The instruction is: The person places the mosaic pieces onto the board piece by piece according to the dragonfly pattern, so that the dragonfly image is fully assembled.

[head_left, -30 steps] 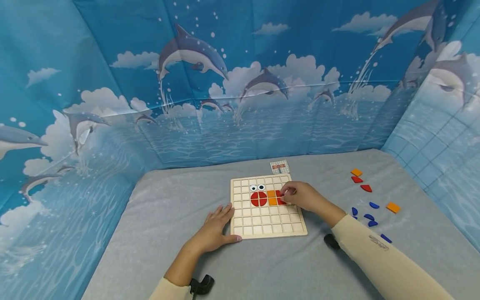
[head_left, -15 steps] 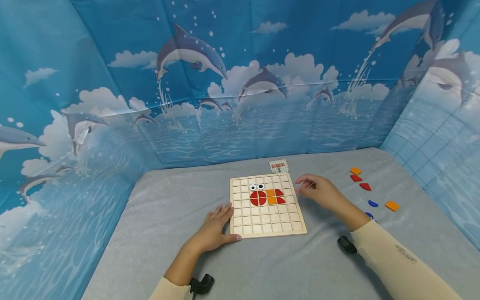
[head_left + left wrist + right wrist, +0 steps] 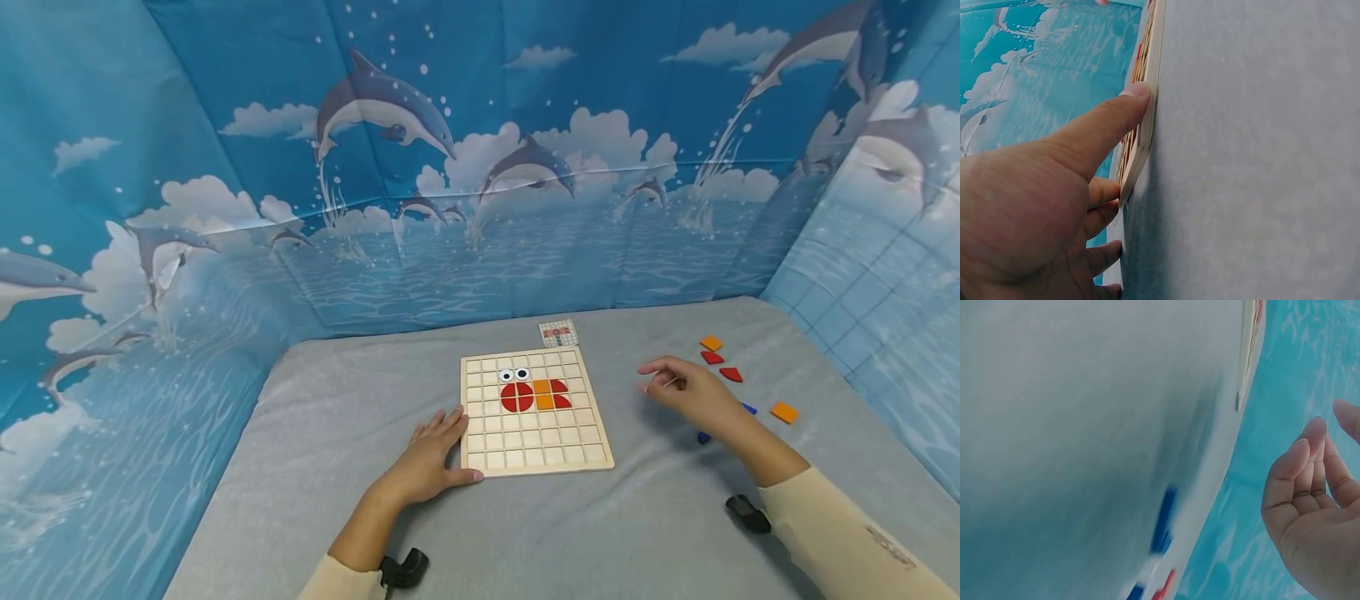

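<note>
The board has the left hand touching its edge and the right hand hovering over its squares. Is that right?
Not quite: the right hand is off the board, above the cloth to its right, as the head view shows. The left hand does touch the edge.

A lane of bare surface (image 3: 622,517) lies between the grid board (image 3: 534,439) and the right hand (image 3: 693,396), widening on the near side. The left hand (image 3: 431,458) blocks the board's near-left corner. Loose red pieces (image 3: 731,375) and orange squares (image 3: 784,412) dot the right; the card (image 3: 558,333) and curtain (image 3: 450,275) bound the far side.
</note>
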{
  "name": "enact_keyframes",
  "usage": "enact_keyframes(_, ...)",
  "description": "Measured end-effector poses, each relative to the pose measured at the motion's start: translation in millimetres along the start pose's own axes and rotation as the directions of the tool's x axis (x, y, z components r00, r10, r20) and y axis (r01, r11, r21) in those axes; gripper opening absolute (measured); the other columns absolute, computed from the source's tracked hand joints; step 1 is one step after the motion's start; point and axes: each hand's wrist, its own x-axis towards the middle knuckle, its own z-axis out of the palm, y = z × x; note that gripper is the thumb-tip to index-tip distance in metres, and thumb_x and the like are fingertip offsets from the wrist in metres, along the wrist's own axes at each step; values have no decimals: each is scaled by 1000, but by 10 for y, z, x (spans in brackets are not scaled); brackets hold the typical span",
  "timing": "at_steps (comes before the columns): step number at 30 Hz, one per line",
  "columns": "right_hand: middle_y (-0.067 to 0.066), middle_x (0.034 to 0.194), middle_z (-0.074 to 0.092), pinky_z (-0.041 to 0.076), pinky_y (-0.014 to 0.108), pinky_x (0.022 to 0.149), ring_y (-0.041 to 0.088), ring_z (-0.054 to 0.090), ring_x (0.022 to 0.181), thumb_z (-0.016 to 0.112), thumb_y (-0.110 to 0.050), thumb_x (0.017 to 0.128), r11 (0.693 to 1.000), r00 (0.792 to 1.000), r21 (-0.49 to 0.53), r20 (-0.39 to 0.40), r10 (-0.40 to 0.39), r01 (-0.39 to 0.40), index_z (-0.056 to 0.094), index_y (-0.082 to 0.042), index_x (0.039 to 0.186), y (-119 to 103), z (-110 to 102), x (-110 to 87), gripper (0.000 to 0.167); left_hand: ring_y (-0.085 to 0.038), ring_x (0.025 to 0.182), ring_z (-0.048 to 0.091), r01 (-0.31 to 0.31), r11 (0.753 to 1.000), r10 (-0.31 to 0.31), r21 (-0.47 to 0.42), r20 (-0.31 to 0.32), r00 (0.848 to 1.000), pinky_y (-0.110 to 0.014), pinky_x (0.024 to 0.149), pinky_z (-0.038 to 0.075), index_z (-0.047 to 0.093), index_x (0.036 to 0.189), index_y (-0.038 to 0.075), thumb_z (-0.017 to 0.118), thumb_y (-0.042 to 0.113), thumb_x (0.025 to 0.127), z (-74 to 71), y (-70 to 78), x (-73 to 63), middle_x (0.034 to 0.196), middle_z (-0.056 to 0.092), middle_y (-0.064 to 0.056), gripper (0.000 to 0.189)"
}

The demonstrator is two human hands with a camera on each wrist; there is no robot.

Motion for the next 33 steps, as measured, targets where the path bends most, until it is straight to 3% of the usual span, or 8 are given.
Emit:
enact_keyframes(7,10,111,64,51,29,68,20,62,86,62,-48,99,999,999,-45,13,30,-29,59,-12,137,228,-221,-190,53,-37,158,14,6,1000,-6,-6,-2,1000,-65,123,13,31,159,8,76,53,86,-2,0,3,170,20,-6,97)
enact_keyframes(16,13,113,66,49,26,64,-1,57,81,60,-44,100,991,998,-121,-48,43,-49,59,-7,136,528,-460,-369,52,-38,158,14,-5,1000,5,-4,-3,1000,-65,123,13,31,159,7,76,53,86,4,-7,3,170,21,-7,97)
enact_keyframes(26,10,103,65,46,24,58,-1,51,74,61,-43,101,982,990,-161,-117,84,-102,58,-3,135,890,-749,-486,52,-37,158,14,1,1000,-1,2,0,1000,-65,123,13,30,160,8,75,53,87,12,-14,1,170,20,-6,97)
enact_keyframes(33,8,96,64,47,25,58,3,52,71,61,-47,99,971,982,-159,-100,163,-177,54,2,137,1166,-934,-511,62,-37,158,13,9,1000,-9,-2,5,1000,-65,124,12,30,160,8,75,53,87,3,7,0,170,20,-6,96)
